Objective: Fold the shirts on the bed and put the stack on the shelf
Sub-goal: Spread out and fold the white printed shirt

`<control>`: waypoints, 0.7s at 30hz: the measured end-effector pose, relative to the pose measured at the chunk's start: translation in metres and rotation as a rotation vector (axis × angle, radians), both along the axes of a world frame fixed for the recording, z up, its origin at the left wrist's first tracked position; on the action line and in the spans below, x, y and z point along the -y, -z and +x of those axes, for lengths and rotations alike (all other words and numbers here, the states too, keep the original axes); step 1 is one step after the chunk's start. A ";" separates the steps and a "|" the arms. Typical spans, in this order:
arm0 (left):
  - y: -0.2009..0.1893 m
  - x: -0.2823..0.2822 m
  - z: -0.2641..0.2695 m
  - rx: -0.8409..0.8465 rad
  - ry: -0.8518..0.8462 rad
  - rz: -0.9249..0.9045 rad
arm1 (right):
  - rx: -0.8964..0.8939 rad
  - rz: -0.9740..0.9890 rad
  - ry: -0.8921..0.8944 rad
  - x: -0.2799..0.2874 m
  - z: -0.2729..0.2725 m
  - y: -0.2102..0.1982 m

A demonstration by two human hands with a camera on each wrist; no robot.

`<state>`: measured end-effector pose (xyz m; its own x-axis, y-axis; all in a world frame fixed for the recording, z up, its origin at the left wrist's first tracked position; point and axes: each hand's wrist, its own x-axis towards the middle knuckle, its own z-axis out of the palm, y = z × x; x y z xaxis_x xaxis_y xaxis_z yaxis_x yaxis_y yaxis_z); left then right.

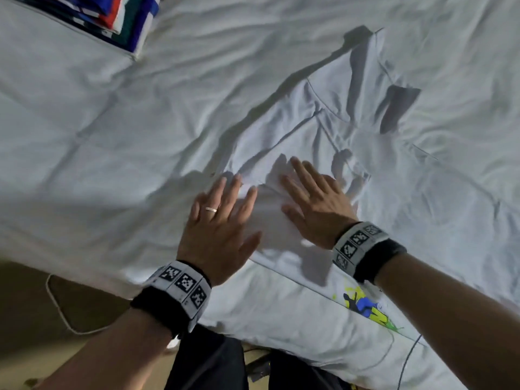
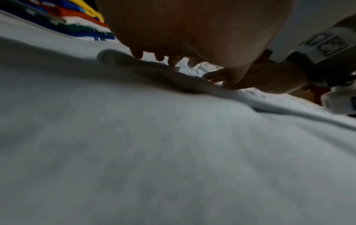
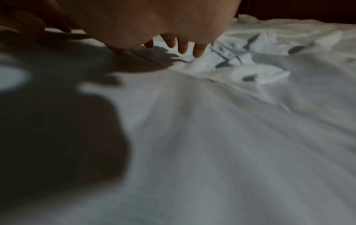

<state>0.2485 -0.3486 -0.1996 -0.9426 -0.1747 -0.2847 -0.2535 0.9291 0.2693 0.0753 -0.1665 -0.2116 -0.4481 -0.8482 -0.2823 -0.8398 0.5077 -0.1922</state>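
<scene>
A white shirt (image 1: 323, 122) lies spread and wrinkled on the white bed (image 1: 112, 122), its printed lower part (image 1: 363, 305) toward me. My left hand (image 1: 222, 220), a ring on one finger, lies flat with straight spread fingers at the shirt's left edge. My right hand (image 1: 312, 201) presses flat on the shirt beside it, fingers straight. In the left wrist view the left hand (image 2: 163, 57) hovers low over white cloth (image 2: 154, 137), with the right hand (image 2: 250, 79) beyond. In the right wrist view the right hand's fingertips (image 3: 183, 47) point at crumpled shirt cloth (image 3: 240, 60).
A stack of folded coloured shirts (image 1: 118, 15) sits at the bed's far left corner, also seen as coloured layers (image 2: 73, 25). The bed's near edge meets a brownish floor (image 1: 42, 319) with a white cable (image 1: 62, 311). My dark trousers (image 1: 208, 361) are below.
</scene>
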 end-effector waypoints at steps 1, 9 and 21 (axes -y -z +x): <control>0.008 0.000 0.000 0.048 -0.008 -0.004 | 0.012 0.068 0.023 -0.008 -0.004 0.005; 0.036 0.004 0.008 0.114 -0.037 -0.020 | -0.093 0.287 0.275 -0.042 -0.079 0.008; 0.033 0.006 0.008 0.037 -0.096 0.049 | -0.274 0.173 0.029 0.066 -0.107 -0.007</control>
